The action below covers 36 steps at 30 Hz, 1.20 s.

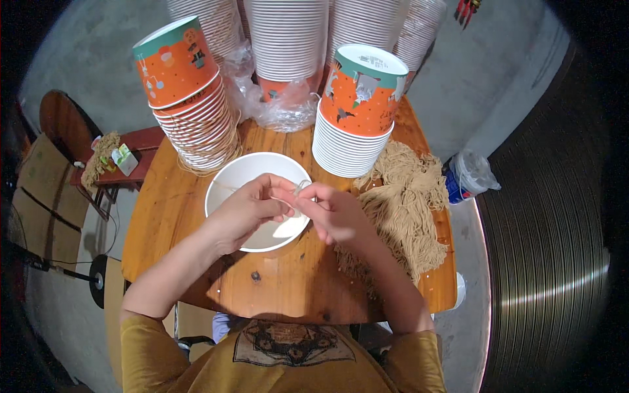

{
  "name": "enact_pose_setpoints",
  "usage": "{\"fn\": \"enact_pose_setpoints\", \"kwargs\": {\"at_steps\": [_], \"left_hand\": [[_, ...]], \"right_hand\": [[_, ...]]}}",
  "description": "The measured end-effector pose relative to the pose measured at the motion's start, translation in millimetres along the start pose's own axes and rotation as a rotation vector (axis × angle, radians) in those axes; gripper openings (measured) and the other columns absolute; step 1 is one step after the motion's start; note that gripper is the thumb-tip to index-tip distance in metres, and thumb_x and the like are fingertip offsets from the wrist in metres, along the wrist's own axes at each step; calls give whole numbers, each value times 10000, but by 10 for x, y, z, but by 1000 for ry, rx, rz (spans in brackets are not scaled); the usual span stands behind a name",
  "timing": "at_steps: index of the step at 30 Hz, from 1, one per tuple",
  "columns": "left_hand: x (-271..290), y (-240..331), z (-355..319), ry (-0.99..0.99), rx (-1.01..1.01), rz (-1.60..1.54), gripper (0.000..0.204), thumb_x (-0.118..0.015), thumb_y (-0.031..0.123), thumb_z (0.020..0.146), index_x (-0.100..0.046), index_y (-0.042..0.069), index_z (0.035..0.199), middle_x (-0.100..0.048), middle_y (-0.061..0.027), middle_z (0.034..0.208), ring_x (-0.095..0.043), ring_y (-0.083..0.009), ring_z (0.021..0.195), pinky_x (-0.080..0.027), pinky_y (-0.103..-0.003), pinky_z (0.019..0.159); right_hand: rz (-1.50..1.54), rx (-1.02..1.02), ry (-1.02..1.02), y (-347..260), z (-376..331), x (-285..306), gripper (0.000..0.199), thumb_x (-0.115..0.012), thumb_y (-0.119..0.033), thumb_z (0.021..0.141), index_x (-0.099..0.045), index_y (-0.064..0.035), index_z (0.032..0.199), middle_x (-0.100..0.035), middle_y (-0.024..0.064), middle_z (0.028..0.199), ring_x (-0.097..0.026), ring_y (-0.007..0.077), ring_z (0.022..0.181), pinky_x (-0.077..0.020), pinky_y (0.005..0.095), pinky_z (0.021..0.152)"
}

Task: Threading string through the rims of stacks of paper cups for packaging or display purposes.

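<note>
My left hand [252, 206] and my right hand [327, 209] meet above the right side of a white paper bucket [246, 167], whose open mouth faces up. Thumb and fingers of the left hand pinch a thin tan cord [225, 188], which trails out over the bucket's left side. My right hand's fingertips are closed on the cord near the left ones. A small shiny piece [302, 187] shows between the hands; its kind is too small to tell. Right of the bucket lies a heap of tan cord [403, 216], close to my right forearm.
Upturned orange-and-green paper buckets are stacked at left [177, 65], with cords hanging round them, and at right [360, 92]. Tall wrapped bucket stacks [288, 39] and crumpled clear plastic [282, 111] stand behind. A red bench [141, 144] is left of the wooden table [164, 242].
</note>
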<state>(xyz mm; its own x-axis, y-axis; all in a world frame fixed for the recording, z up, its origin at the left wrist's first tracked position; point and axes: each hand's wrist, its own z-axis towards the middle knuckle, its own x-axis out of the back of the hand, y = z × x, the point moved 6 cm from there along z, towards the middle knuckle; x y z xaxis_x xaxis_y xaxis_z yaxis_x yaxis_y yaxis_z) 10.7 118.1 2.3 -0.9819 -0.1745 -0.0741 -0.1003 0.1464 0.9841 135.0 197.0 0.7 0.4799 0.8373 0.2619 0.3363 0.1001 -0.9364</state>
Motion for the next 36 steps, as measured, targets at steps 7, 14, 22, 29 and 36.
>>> {"fn": "enact_pose_setpoints", "kwargs": {"at_steps": [7, 14, 22, 29, 36], "left_hand": [[-185, -219, 36, -82, 259, -354, 314, -617, -27, 856, -488, 7, 1141, -594, -78, 1051, -596, -114, 936, -485, -210, 834], [-150, -244, 93, -117, 200, -246, 139, -607, 97, 916, -555, 41, 1032, -632, -25, 942, -580, -75, 788, -481, -194, 694], [-259, -136, 112, -119, 49, 57, 153, -588, 156, 905, -589, 34, 996, -577, 8, 832, -511, -51, 701, -412, -202, 637], [-329, -115, 69, -134, 54, 126, 119, -616, 167, 909, -632, 53, 937, -570, 37, 797, -505, -36, 689, -417, -195, 629], [-353, -60, 43, -90, 2, 149, 179, -591, 123, 913, -578, 18, 1057, -551, 23, 780, -494, -47, 697, -410, -197, 627]], "right_hand": [[72, 165, 31, 210, 36, -56, 203, -536, -259, 946, -577, -64, 985, -516, -3, 543, -478, 61, 427, -365, 222, 404], [263, 343, -53, 214, -67, 171, 202, -518, -164, 950, -469, -83, 1129, -505, -18, 681, -502, 58, 572, -405, 214, 510], [-109, 471, -207, -407, -214, 166, 132, -507, -105, 927, -538, -54, 1045, -457, -49, 679, -424, 33, 626, -355, 207, 568], [-265, 520, -57, -371, 2, 210, 81, -527, -48, 894, -550, -31, 970, -486, -45, 711, -448, 34, 650, -384, 216, 578], [155, 550, -85, -213, 13, 388, 87, -562, -85, 912, -539, -56, 991, -497, -49, 758, -465, 19, 659, -399, 190, 591]]}}
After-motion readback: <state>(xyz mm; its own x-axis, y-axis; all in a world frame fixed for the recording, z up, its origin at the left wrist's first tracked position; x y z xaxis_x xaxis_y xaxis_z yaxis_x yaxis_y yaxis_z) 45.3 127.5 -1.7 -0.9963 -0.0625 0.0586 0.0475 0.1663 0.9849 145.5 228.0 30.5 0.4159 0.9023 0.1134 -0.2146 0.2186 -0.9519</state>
